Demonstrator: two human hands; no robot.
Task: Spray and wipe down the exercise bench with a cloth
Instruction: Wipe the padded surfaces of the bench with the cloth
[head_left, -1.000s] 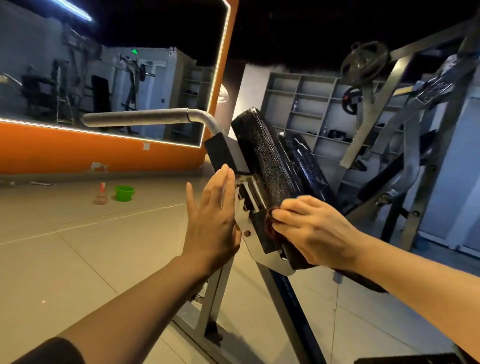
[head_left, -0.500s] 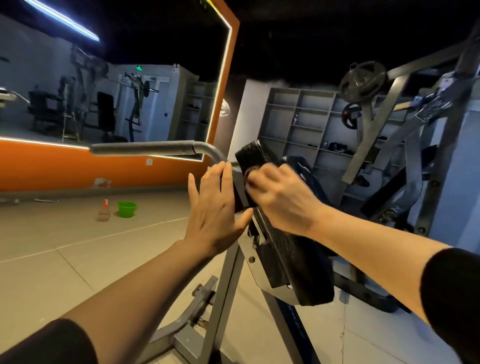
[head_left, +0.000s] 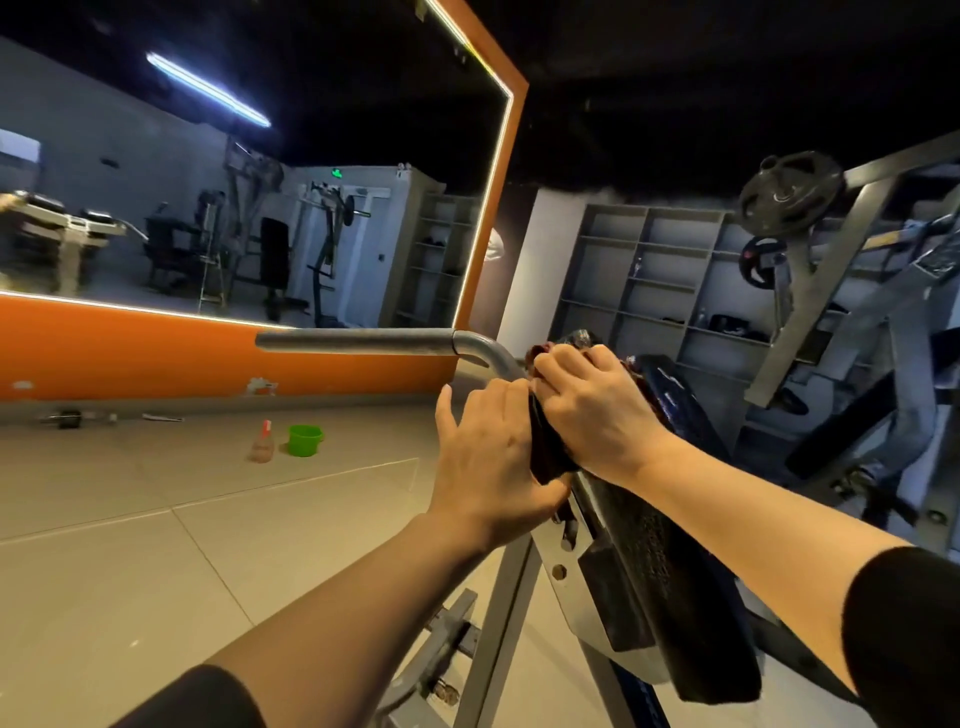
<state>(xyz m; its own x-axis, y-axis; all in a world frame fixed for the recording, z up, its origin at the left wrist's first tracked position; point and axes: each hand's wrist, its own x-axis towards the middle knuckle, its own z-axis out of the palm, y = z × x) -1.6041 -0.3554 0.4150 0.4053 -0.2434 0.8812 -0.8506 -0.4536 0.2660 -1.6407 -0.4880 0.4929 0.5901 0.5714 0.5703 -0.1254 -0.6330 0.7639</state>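
The black padded bench pad (head_left: 670, 582) stands tilted on its grey metal frame (head_left: 498, 613) in front of me. My right hand (head_left: 597, 410) grips a dark red cloth (head_left: 548, 452) and presses it against the pad's upper end. My left hand (head_left: 488, 457) rests against the left side of the pad and frame, fingers straight and pointing up, beside the cloth. A spray bottle (head_left: 262, 441) with a red top stands far off on the floor to the left.
A grey metal handle bar (head_left: 363, 340) juts left from the frame top. A green bucket (head_left: 305, 439) sits beside the bottle. An orange-framed mirror wall (head_left: 208, 208) is at the left; grey shelves (head_left: 670, 280) and a weight machine with plates (head_left: 789, 192) are at the right.
My right hand has slid the cloth from the pad's lower part up to its top end. The left hand has stayed against the pad's side. My view has tilted down.
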